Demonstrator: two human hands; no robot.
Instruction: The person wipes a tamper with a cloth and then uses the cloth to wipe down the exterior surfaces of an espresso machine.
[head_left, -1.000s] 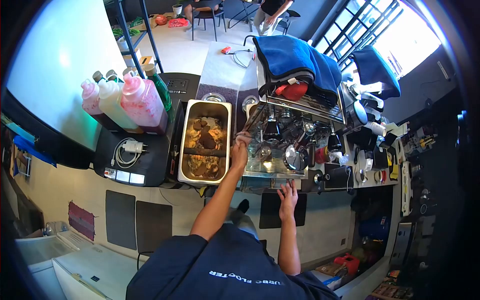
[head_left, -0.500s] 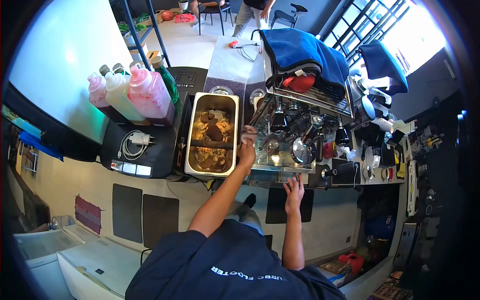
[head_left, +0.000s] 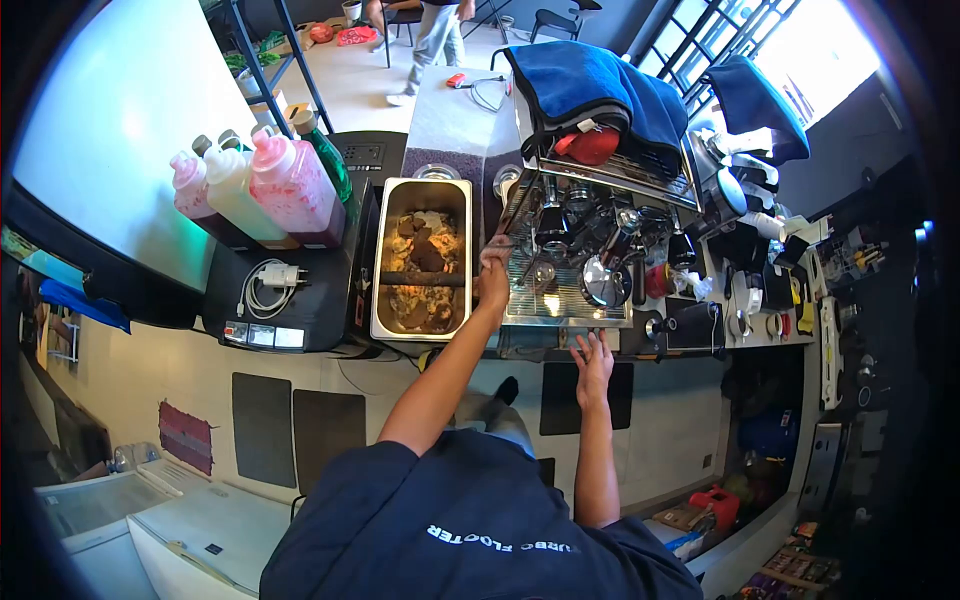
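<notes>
My left hand (head_left: pixel 494 278) is at the left side of the espresso machine (head_left: pixel 560 300), between it and a steel pan. Its fingers are blurred against the machine's edge, so I cannot tell whether they hold anything. Below the front edge of the slatted drip tray (head_left: pixel 545 313), my right hand (head_left: pixel 595 368) has its fingers spread, with the tips at or close to that edge. Portafilters (head_left: pixel 553 225) and a round shiny steel piece (head_left: pixel 603 283) rest on the tray. Brown coffee grounds (head_left: pixel 428 258) lie in the steel pan (head_left: pixel 381 300), under a dark crossbar (head_left: pixel 425 280).
Pump bottles (head_left: pixel 295 190) and a white charger with cable (head_left: pixel 280 278) stand to the left. A blue cloth (head_left: pixel 600 90) covers the machine's top. Cups and tools crowd the right counter. A person (head_left: pixel 432 45) is beyond the counter; dark mats (head_left: pixel 262 425) lie on the floor.
The view has shifted slightly. My left hand stays by the machine's left side, its fingers a little differently placed; my right hand stays spread at the front. The person behind has moved left.
</notes>
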